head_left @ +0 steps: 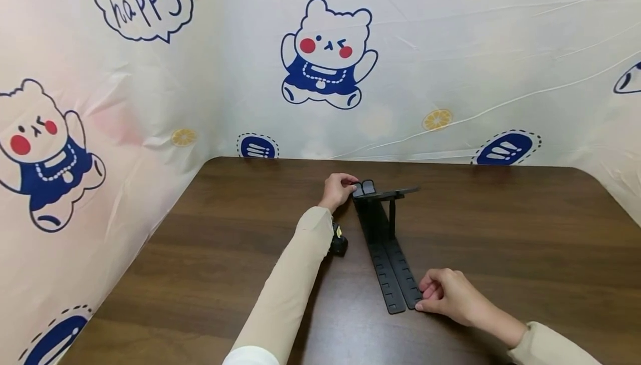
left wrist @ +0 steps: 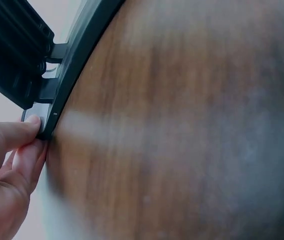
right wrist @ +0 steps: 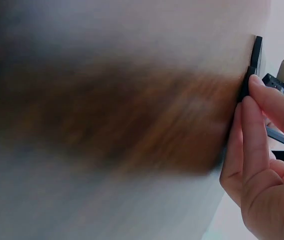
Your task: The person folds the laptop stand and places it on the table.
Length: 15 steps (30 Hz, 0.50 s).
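A black folding stand lies lengthwise on the table in the head view. Two rows of notches run along its near half, and a raised panel rests on an upright prop leg. At the far end, beside two grey-faced tabs, my left hand pinches the stand's edge. The left wrist view shows that thumb on top and the fingers below. My right hand holds the near right corner between thumb and fingertips, also seen in the right wrist view, where the stand's edge shows dark.
The brown wooden table extends around the stand. Behind it and to the left hangs a pale sheet printed with cartoon bears. A black wrist camera sits on the left wrist, just left of the stand.
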Each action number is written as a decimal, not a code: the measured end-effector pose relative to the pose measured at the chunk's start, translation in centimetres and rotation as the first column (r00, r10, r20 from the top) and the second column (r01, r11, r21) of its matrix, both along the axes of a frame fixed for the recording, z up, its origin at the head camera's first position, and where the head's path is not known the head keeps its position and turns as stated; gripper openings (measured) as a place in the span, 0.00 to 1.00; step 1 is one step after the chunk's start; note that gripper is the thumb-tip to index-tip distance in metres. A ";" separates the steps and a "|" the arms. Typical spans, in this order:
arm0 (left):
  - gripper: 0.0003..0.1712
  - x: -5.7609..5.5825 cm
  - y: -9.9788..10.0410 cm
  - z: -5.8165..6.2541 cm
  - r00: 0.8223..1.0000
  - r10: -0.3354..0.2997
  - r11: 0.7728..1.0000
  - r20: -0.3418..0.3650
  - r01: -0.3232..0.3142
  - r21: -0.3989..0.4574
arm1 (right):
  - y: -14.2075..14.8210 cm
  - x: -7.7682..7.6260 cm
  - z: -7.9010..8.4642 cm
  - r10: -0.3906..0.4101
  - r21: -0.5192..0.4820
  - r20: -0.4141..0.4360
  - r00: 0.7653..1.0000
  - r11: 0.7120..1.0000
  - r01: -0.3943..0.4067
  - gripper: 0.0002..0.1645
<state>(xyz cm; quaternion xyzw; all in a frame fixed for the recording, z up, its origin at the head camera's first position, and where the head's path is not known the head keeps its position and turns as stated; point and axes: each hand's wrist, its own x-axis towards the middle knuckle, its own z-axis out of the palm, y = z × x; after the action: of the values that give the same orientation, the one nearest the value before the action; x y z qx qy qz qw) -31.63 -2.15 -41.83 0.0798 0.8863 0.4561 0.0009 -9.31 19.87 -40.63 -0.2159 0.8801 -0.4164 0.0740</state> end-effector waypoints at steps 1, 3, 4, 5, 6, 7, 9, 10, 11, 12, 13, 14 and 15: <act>0.07 0.0 0.0 0.0 1.000 0.003 1.000 0.003 -0.003 0.004 | -0.1 0.0 0.0 0.008 -0.006 0.005 1.000 1.000 -0.008 0.16; 0.06 0.0 0.1 0.1 1.000 0.015 1.000 0.010 -0.015 0.021 | -0.4 -0.1 0.0 0.019 -0.019 0.012 1.000 1.000 -0.019 0.16; 0.05 0.1 0.2 0.1 1.000 0.019 0.999 0.014 -0.020 0.030 | -0.5 0.0 0.0 0.022 -0.025 0.016 1.000 0.999 -0.022 0.16; 0.05 0.1 0.2 0.1 1.000 0.023 0.999 0.019 -0.024 0.037 | -0.6 0.0 -0.1 0.023 -0.030 0.018 1.000 0.999 -0.023 0.15; 0.05 0.1 0.3 0.1 0.999 0.028 0.999 0.025 -0.029 0.044 | -0.7 0.0 -0.1 0.024 -0.033 0.019 1.000 0.999 -0.023 0.15; 0.04 0.2 0.4 0.1 0.999 0.031 0.998 0.028 -0.033 0.050 | -0.8 0.0 -0.1 0.024 -0.031 0.017 1.000 0.999 -0.024 0.15; 0.04 0.1 0.6 0.1 0.999 0.037 0.997 0.021 -0.039 0.060 | -1.0 0.0 0.0 0.027 -0.029 0.009 1.000 0.999 -0.027 0.15; 0.04 0.1 0.6 0.1 0.999 0.040 0.997 0.022 -0.042 0.064 | -1.1 0.0 0.0 0.031 -0.027 0.008 0.999 0.999 -0.030 0.15; 0.04 0.0 0.7 0.1 0.999 0.044 0.997 0.018 -0.045 0.063 | -1.2 -0.1 0.1 0.034 -0.025 0.006 0.999 0.999 -0.034 0.15; 0.04 0.0 0.8 0.1 0.999 0.049 0.997 0.015 -0.050 0.063 | -1.3 -0.1 0.1 0.039 -0.024 0.006 0.999 0.999 -0.038 0.15; 0.04 0.0 0.9 0.1 0.998 0.054 0.996 0.014 -0.055 0.066 | -1.4 -0.1 0.2 0.042 -0.023 0.006 0.999 0.999 -0.042 0.15; 0.04 0.0 0.9 0.1 0.998 0.058 0.996 0.015 -0.059 0.068 | -1.6 -0.2 0.2 0.045 -0.024 0.007 0.999 0.999 -0.045 0.15; 0.03 0.0 1.0 0.1 0.998 0.063 0.996 0.016 -0.064 0.069 | -1.7 -0.2 0.2 0.049 -0.024 0.013 0.999 0.999 -0.048 0.15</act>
<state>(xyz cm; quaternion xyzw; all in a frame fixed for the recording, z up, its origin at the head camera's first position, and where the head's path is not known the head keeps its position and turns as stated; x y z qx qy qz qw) -31.66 -1.19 -41.76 0.0483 0.8721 0.4869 -0.0102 -9.50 18.19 -40.38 -0.2352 0.8690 -0.4265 0.0874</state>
